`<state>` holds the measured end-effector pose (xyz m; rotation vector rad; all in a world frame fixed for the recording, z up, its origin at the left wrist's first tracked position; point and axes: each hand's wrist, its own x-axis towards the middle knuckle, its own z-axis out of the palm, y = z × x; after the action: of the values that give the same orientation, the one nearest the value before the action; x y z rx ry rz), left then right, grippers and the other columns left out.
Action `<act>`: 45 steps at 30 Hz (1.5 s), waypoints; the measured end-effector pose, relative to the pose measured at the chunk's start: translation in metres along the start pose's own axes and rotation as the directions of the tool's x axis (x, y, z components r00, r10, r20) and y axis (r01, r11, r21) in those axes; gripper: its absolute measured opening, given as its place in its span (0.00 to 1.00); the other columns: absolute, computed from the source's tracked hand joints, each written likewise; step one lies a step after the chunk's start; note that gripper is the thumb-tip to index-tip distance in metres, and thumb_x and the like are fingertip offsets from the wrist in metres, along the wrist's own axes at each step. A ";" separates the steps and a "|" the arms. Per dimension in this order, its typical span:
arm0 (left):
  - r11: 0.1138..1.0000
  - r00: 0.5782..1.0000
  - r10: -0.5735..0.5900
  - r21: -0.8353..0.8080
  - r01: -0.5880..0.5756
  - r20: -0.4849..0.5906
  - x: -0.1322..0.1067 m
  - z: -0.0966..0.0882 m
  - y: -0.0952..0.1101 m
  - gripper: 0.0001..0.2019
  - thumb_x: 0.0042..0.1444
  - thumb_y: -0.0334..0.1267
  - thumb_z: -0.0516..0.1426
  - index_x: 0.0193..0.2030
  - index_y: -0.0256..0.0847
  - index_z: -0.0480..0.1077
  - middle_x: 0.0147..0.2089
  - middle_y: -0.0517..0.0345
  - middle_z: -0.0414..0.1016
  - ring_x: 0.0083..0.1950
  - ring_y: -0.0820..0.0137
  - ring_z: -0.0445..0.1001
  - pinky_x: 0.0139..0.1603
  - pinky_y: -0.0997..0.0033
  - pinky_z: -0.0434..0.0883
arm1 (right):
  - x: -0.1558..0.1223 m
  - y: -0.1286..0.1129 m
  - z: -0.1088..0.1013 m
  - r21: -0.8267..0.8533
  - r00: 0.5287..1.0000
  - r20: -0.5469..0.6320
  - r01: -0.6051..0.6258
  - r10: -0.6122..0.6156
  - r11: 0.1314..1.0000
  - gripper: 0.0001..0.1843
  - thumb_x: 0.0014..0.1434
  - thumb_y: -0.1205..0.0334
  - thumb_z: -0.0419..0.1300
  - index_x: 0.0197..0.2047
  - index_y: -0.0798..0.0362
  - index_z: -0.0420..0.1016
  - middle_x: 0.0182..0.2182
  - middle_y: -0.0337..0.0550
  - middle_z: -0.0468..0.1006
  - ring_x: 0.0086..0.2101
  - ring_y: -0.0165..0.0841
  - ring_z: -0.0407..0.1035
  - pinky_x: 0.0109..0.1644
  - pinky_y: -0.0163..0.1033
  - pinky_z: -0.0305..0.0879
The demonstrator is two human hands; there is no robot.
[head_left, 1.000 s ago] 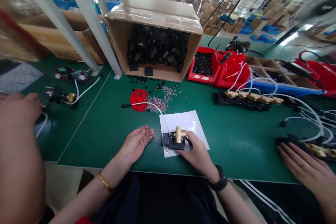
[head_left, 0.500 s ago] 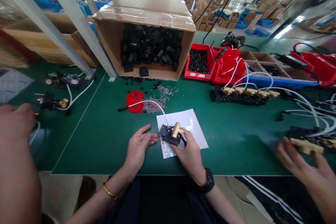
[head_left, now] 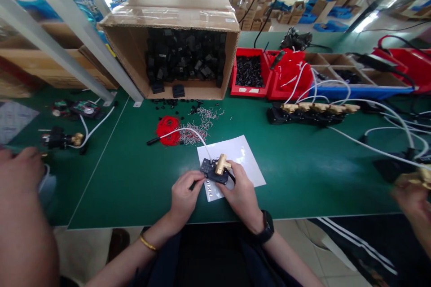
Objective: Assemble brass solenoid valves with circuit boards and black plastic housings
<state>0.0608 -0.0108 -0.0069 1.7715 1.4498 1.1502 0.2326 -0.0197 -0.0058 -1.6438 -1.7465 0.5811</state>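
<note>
My right hand (head_left: 243, 190) grips a black valve unit (head_left: 210, 169) by its right side, with fingers around the brass tee fitting (head_left: 221, 164) on top. My left hand (head_left: 186, 192) is closed in a pinch at the unit's left corner; anything small between those fingertips is hidden. From the unit's top a white cable (head_left: 191, 130) arcs left to a black plug (head_left: 154, 141). Under the unit lies a white sheet (head_left: 247, 161), with a row of small shiny round pieces (head_left: 209, 189) along its left edge.
A bundle of red rings (head_left: 168, 130) and scattered small pins (head_left: 193, 134) lie beyond. Behind stand a carton (head_left: 168, 15) of black housings and a red bin (head_left: 249, 91) of small black parts. Several brass-topped units (head_left: 310, 114) line up at right. Co-workers' hands (head_left: 22, 170) work on both sides.
My left hand has gone from open fingers beside the unit to a pinch at its left corner. My right hand keeps its grip. The co-worker's hand at right has moved further right.
</note>
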 end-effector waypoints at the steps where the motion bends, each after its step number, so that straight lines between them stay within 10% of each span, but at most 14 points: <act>1: 0.999 1.000 0.025 0.038 -0.026 0.012 -0.001 0.000 -0.001 0.03 0.54 0.33 0.58 0.30 0.42 0.72 0.34 0.55 0.78 0.37 0.65 0.76 0.43 0.63 0.71 | 0.000 0.000 -0.001 0.002 1.000 0.006 -0.006 0.005 1.000 0.30 0.49 0.66 0.62 0.55 0.50 0.58 0.49 0.50 0.70 0.45 0.42 0.70 0.43 0.43 0.71; 12: 0.949 0.953 0.120 0.248 -0.193 0.280 0.022 -0.008 -0.003 0.05 0.54 0.37 0.59 0.28 0.41 0.71 0.28 0.56 0.76 0.31 0.67 0.73 0.36 0.68 0.67 | 0.002 0.000 -0.003 0.008 1.000 0.009 0.008 -0.008 1.000 0.31 0.49 0.67 0.61 0.56 0.50 0.58 0.49 0.49 0.70 0.46 0.42 0.70 0.43 0.43 0.71; 18: 0.982 0.979 -0.179 -0.045 0.184 0.100 0.027 -0.011 -0.004 0.16 0.42 0.44 0.65 0.34 0.40 0.66 0.30 0.62 0.68 0.26 0.74 0.63 0.28 0.74 0.61 | 0.005 -0.003 -0.011 -0.003 0.998 0.055 -0.014 0.014 1.000 0.36 0.47 0.67 0.64 0.58 0.49 0.56 0.52 0.49 0.68 0.49 0.44 0.67 0.48 0.46 0.69; 22: 0.562 0.819 -0.524 -0.626 0.540 0.235 0.070 -0.026 0.008 0.18 0.59 0.49 0.50 0.48 0.37 0.62 0.43 0.49 0.71 0.22 0.79 0.60 0.20 0.77 0.59 | 0.014 -0.012 -0.022 -0.072 0.987 0.161 -0.012 0.024 0.997 0.36 0.47 0.66 0.64 0.58 0.50 0.57 0.52 0.49 0.70 0.47 0.43 0.69 0.49 0.47 0.68; 25: 0.230 0.726 -0.547 -0.759 0.610 0.418 0.107 -0.030 0.025 0.14 0.62 0.41 0.46 0.41 0.32 0.66 0.39 0.46 0.73 0.18 0.83 0.54 0.16 0.82 0.55 | 0.016 -0.018 -0.027 -0.122 0.982 0.183 -0.016 0.038 0.992 0.28 0.46 0.67 0.64 0.52 0.51 0.64 0.45 0.47 0.74 0.42 0.42 0.72 0.45 0.45 0.70; 29: 0.488 0.887 -0.452 -0.806 0.336 0.096 0.126 -0.017 0.066 0.13 0.58 0.32 0.52 0.50 0.37 0.66 0.23 0.64 0.66 0.17 0.83 0.53 0.15 0.85 0.52 | 0.012 -0.020 -0.029 -0.095 0.994 0.088 -0.052 0.060 0.994 0.28 0.44 0.68 0.65 0.49 0.51 0.66 0.42 0.45 0.75 0.41 0.42 0.72 0.44 0.43 0.70; 32: 0.733 0.983 -0.170 -0.658 0.173 0.069 0.136 0.002 0.113 0.19 0.59 0.37 0.53 0.57 0.38 0.64 0.22 0.66 0.62 0.17 0.82 0.54 0.16 0.84 0.53 | 0.019 -0.018 -0.037 0.011 0.998 -0.045 -0.050 0.051 0.999 0.27 0.43 0.68 0.65 0.49 0.51 0.68 0.41 0.44 0.76 0.40 0.39 0.72 0.44 0.39 0.69; 35: 0.853 0.965 0.119 -0.521 0.021 0.232 0.155 0.017 0.159 0.21 0.60 0.37 0.49 0.60 0.35 0.61 0.28 0.59 0.69 0.19 0.79 0.61 0.19 0.80 0.61 | 0.044 -0.009 -0.058 0.022 0.983 -0.182 -0.007 0.011 1.000 0.23 0.45 0.63 0.64 0.47 0.53 0.70 0.41 0.46 0.77 0.41 0.39 0.72 0.44 0.40 0.68; 37: 0.859 0.944 0.271 -0.490 -0.148 0.190 0.163 0.020 0.176 0.28 0.57 0.38 0.52 0.64 0.37 0.53 0.49 0.46 0.70 0.32 0.72 0.71 0.30 0.72 0.71 | 0.068 0.003 -0.074 -0.060 0.967 -0.254 -0.037 0.021 0.997 0.23 0.47 0.55 0.62 0.47 0.55 0.71 0.40 0.50 0.78 0.39 0.42 0.72 0.41 0.42 0.69; 41: 0.877 0.869 0.437 -0.322 -0.355 0.232 0.148 0.011 0.146 0.32 0.54 0.40 0.55 0.65 0.41 0.51 0.64 0.44 0.57 0.55 0.58 0.67 0.53 0.56 0.69 | 0.127 0.048 -0.088 -0.250 0.953 -0.266 -0.211 0.142 0.945 0.28 0.48 0.44 0.57 0.45 0.57 0.72 0.33 0.55 0.78 0.33 0.48 0.73 0.31 0.45 0.68; 45: 0.987 0.995 0.100 -0.124 -0.098 0.006 0.113 -0.030 0.053 0.28 0.49 0.34 0.59 0.59 0.45 0.61 0.57 0.50 0.66 0.53 0.62 0.69 0.52 0.58 0.70 | 0.163 0.102 -0.081 -0.395 0.928 -0.278 -0.345 0.247 0.852 0.34 0.39 0.32 0.59 0.38 0.55 0.74 0.23 0.58 0.75 0.25 0.54 0.71 0.24 0.50 0.64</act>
<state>0.0638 0.0822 0.0809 1.7781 1.2677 1.2496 0.3632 0.1430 0.0039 -2.2273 -1.5404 0.1258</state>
